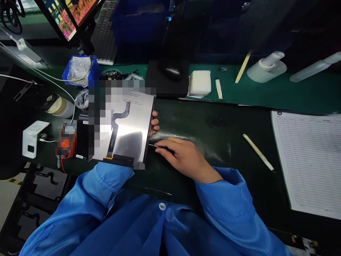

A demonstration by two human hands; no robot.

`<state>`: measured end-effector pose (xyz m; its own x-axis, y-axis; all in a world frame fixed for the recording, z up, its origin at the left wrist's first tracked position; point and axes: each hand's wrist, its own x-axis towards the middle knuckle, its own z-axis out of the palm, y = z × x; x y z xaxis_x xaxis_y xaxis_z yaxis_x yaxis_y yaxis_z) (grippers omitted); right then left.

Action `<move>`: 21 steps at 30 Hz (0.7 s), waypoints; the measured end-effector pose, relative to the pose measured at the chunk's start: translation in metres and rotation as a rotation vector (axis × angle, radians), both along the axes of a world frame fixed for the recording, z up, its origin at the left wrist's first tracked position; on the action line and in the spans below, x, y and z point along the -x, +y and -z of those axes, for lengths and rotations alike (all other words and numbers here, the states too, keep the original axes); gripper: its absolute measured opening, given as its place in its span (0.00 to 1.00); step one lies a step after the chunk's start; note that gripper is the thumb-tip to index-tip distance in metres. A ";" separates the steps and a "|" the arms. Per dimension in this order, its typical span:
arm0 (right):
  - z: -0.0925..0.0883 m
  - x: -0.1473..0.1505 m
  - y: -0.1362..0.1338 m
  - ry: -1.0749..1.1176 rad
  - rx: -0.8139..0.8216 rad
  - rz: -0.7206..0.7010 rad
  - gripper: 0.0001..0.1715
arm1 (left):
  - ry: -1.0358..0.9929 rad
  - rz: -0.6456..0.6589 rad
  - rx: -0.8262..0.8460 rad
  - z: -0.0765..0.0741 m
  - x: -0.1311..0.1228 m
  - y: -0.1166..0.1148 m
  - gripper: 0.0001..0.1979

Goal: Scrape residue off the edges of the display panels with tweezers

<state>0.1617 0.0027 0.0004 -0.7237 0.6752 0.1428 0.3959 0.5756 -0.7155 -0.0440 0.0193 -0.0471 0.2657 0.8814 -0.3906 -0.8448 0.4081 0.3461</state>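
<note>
A flat display panel [130, 124] with a silver back and a black flex cable is held tilted above the dark mat. My left hand [154, 125] grips it from beneath, only the fingertips showing at its right edge. My right hand [183, 156] rests on the mat next to the panel's lower right edge, its fingers pinched on a thin metal tool [153, 145] that touches that edge. Part of the panel's left side is blurred out.
A printed sheet [309, 160] lies at the right, a pale stick [258, 152] beside it. Behind are a white foam block [199, 83], a mouse [172, 72], a keyboard [105, 35], a blue parts bin [78, 71] and bottles [266, 65]. A tape roll [60, 106] and a white fixture [33, 138] stand at left.
</note>
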 end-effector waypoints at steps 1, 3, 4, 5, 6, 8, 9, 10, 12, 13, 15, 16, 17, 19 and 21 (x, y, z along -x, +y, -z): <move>0.000 0.000 0.000 0.002 -0.017 -0.008 0.11 | -0.002 0.014 -0.006 -0.002 0.000 0.000 0.31; 0.000 0.000 0.000 0.004 -0.019 -0.012 0.12 | -0.001 0.052 -0.029 -0.005 0.001 0.000 0.29; 0.000 0.000 -0.001 0.005 -0.002 -0.004 0.11 | -0.004 0.058 -0.041 -0.007 0.000 -0.001 0.28; -0.001 0.000 -0.001 0.003 0.024 0.007 0.11 | -0.009 0.053 -0.054 -0.009 0.000 -0.001 0.27; -0.002 0.000 -0.001 0.000 0.048 0.018 0.10 | -0.013 0.039 -0.064 -0.010 -0.001 -0.002 0.26; -0.003 0.000 -0.001 -0.011 0.074 0.029 0.10 | -0.019 -0.002 -0.075 -0.013 -0.003 -0.004 0.27; -0.002 0.000 -0.001 -0.015 0.068 0.025 0.09 | -0.023 -0.017 -0.082 -0.014 -0.005 -0.005 0.28; -0.002 0.000 -0.001 -0.012 0.051 0.015 0.08 | -0.028 -0.020 -0.087 -0.015 -0.006 -0.005 0.29; -0.001 0.000 0.000 0.009 0.008 -0.005 0.10 | -0.035 -0.033 -0.096 -0.017 -0.008 -0.006 0.29; 0.000 0.000 0.000 0.018 -0.005 -0.013 0.11 | -0.035 -0.047 -0.097 -0.018 -0.008 -0.007 0.28; 0.000 0.000 -0.001 0.026 -0.006 -0.016 0.12 | -0.026 -0.072 -0.087 -0.019 -0.009 -0.007 0.27; -0.001 0.000 -0.001 0.023 0.008 -0.008 0.12 | -0.018 -0.077 -0.078 -0.020 -0.009 -0.006 0.27; -0.001 0.000 -0.001 0.017 0.027 0.002 0.11 | -0.008 -0.078 -0.069 -0.020 -0.008 -0.006 0.27; -0.001 0.000 -0.002 0.006 0.059 0.021 0.11 | 0.008 -0.056 -0.047 -0.019 -0.007 -0.004 0.27; 0.000 0.000 -0.002 0.000 0.053 0.015 0.10 | 0.006 -0.007 -0.025 -0.017 -0.006 -0.002 0.26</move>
<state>0.1614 0.0007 0.0007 -0.7132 0.6929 0.1065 0.4045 0.5308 -0.7447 -0.0376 0.0170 -0.0304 0.2569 0.8927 -0.3702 -0.8455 0.3932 0.3613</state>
